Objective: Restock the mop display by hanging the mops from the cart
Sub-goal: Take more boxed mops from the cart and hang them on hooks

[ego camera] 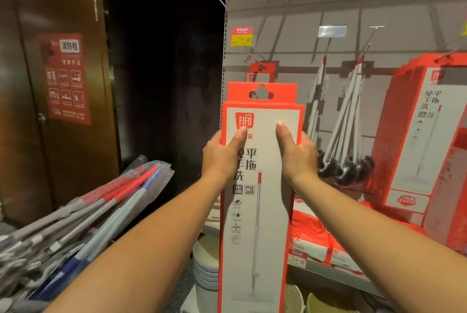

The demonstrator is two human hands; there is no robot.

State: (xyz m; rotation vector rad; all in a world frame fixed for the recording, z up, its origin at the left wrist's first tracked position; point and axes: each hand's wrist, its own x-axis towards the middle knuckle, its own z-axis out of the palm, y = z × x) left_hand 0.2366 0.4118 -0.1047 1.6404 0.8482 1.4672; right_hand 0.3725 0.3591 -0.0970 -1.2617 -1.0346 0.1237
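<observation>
A tall red-and-white boxed mop (pixel 260 211) is held upright in front of the grey display panel (pixel 353 22). My left hand (pixel 222 153) grips its left edge and my right hand (pixel 298 153) grips its right edge, thumbs on the front face. The box's hang-hole tab (pixel 261 93) sits just below a wire hook (pixel 255 56), where another boxed mop (pixel 260 72) hangs behind. At lower left, wrapped mop handles (pixel 88 214) in red, blue and grey lie piled on the cart.
White-handled mops with dark heads (pixel 346 120) hang to the right, then several more red boxes (pixel 419 136). Red packets (pixel 318 244) fill the shelf below. Stacked pale buckets (pixel 206 264) stand beneath. A brown cabinet door with a red notice (pixel 65 77) is at left.
</observation>
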